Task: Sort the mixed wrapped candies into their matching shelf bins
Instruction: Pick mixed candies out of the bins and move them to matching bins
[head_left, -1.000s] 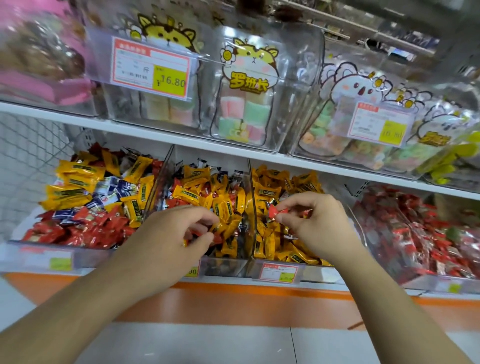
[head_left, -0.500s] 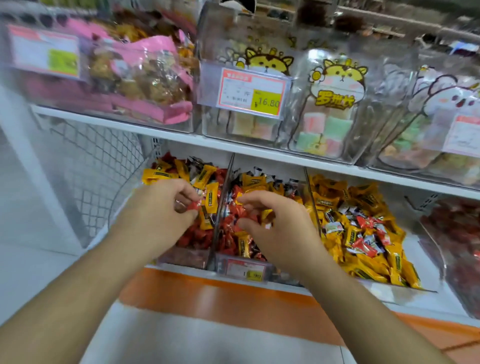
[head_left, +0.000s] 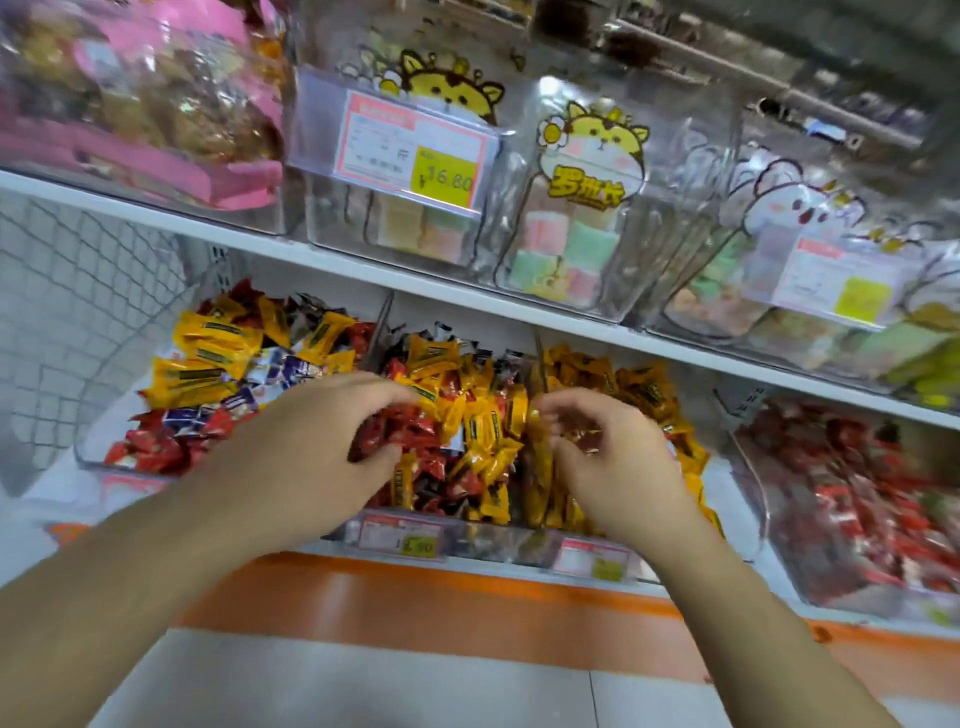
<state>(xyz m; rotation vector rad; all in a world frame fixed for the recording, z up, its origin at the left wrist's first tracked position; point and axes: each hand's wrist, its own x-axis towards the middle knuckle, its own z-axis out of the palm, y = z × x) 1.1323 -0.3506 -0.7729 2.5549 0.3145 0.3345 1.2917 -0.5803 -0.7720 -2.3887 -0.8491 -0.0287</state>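
Red candies (head_left: 415, 431) in the middle bin (head_left: 457, 535) are clawed by left hand (head_left: 311, 447) fingers; right hand (head_left: 613, 462) hovers half-curled, contents indiscernible.

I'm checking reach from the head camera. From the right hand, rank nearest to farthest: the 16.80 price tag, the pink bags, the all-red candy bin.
From the right hand:
1. All-red candy bin, lower shelf, right.
2. 16.80 price tag, upper shelf, above left.
3. Pink bags, upper shelf, far left.
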